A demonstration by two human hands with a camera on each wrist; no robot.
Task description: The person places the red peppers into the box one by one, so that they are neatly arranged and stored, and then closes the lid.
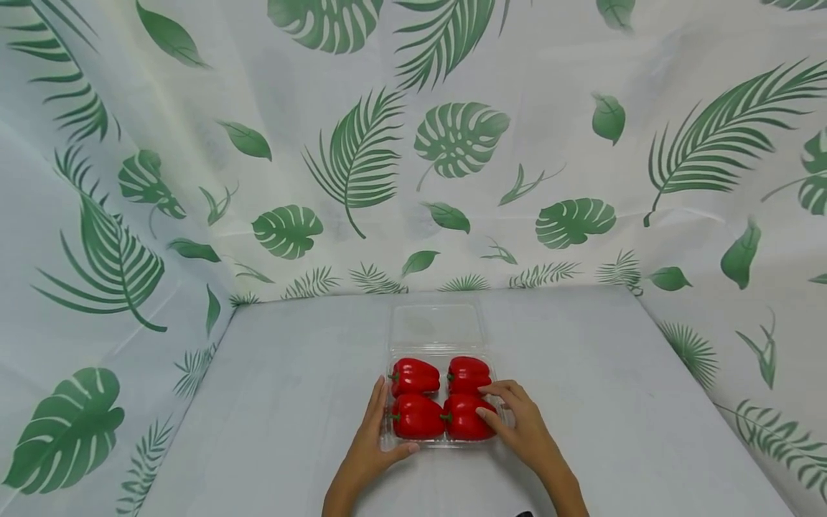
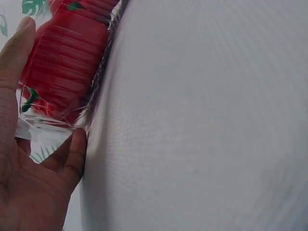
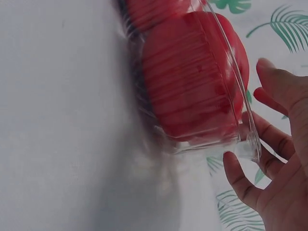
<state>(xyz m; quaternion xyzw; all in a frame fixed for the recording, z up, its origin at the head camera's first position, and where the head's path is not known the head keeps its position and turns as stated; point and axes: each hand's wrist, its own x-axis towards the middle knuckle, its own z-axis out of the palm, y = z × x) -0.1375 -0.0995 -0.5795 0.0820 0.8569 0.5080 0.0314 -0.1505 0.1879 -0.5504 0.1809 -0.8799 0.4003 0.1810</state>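
Observation:
In the head view, a clear plastic clamshell container [image 1: 446, 444] lies on the table with its lid [image 1: 436, 324] folded back to the far side. Several red bell peppers with green stems fill it, among them a near-left pepper [image 1: 418, 416] and a near-right pepper [image 1: 468, 424]. My left hand [image 1: 367, 439] holds the container's near-left corner, fingers along the left wall and thumb at the front. Over the right side reaches my right hand [image 1: 528, 429], thumb and fingertips at the right-hand peppers. The right wrist view shows those fingers [image 3: 243, 180] spread around the container's end, gripping nothing visible.
The container rests on a white-covered table [image 1: 291, 402]. White cloth walls [image 1: 400, 172] with green leaf prints rise behind and on both sides. A small dark object [image 1: 525, 514] shows at the bottom edge of the head view.

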